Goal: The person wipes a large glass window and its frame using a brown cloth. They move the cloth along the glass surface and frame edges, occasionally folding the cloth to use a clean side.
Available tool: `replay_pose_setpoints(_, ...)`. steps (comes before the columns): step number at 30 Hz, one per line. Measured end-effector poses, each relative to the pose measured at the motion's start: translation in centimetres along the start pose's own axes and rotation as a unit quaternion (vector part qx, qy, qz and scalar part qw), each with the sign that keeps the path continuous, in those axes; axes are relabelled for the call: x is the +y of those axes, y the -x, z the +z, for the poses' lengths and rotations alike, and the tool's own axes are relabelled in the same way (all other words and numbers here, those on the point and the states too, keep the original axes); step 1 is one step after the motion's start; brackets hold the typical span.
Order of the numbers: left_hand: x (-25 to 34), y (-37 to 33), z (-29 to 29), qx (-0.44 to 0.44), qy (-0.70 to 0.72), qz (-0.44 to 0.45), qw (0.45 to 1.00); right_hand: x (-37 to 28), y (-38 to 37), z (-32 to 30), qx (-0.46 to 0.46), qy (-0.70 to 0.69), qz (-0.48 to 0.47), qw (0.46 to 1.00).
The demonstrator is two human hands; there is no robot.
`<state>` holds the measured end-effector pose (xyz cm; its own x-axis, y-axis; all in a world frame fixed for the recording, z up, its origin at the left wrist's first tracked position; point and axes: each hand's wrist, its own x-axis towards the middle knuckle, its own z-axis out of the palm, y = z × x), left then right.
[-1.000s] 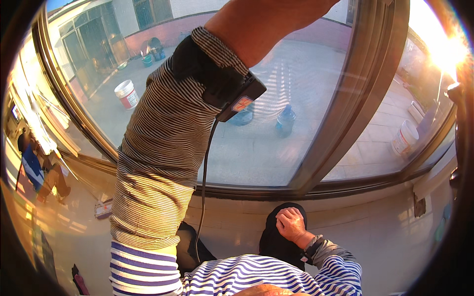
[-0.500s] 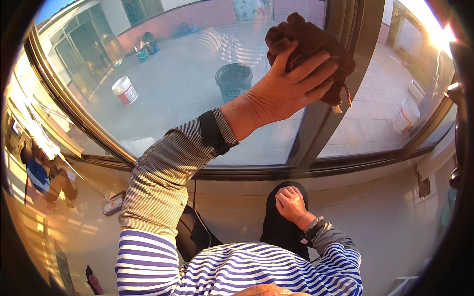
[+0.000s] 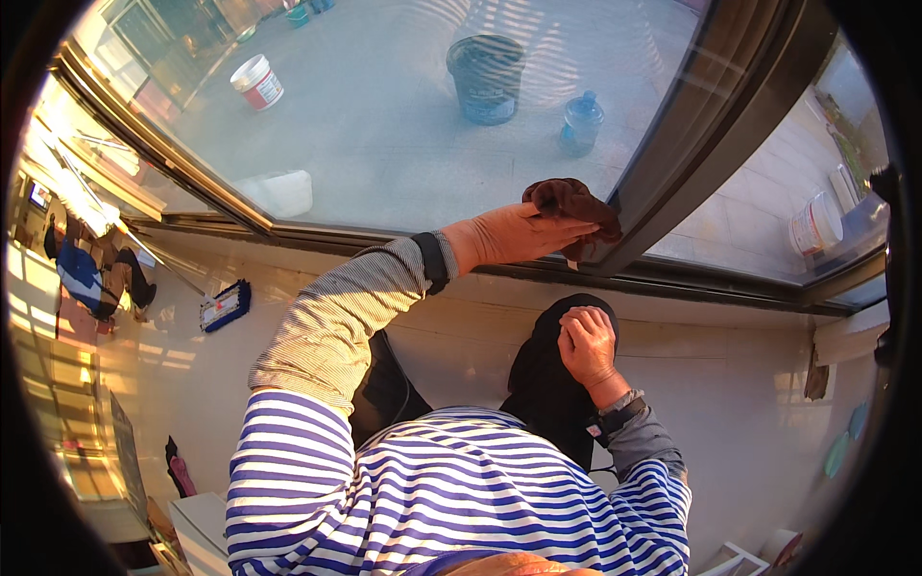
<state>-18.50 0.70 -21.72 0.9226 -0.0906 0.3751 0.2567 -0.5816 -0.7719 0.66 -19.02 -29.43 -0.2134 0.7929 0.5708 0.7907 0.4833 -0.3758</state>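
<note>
Left hand [image 3: 511, 236]: clutching crumpled dark-brown cloth [image 3: 573, 200] by clear glass pane [image 3: 384, 154], lower-right corner
Right hand [image 3: 588, 346]: half-curled, on black-trousered knee [image 3: 545, 338]

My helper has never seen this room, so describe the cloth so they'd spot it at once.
Find the biggest pane, then the thick post at its right. Near that post's foot, the left hand holds the cloth. Unlike the smooth, straight-edged post, it is dark brown, bunched and crumpled.
</note>
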Motion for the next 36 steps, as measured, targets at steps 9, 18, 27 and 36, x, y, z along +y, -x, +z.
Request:
replay_pose_setpoints(9,-2.2,9.9,-2.7,0.014,0.046,-0.193,0.98,0.1,0.2,-0.3,-0.007,-0.002,0.017,1.0)
replay_pose_setpoints(18,-8.5,24.9,-5.6,0.046,-0.108,-0.511,0.852,0.2,0.0,0.4,-0.052,0.025,0.009,0.998)
replay_pose_setpoints(27,-7.2,44.1,-5.4,0.204,-0.07,-0.886,0.41,0.4,-0.6,1.0,-0.078,0.065,0.008,0.995)
replay_pose_setpoints(36,-1.0,44.0,0.3,-0.101,0.078,-0.957,0.26,0.3,-1.1,0.8,-0.094,0.076,0.025,0.992)
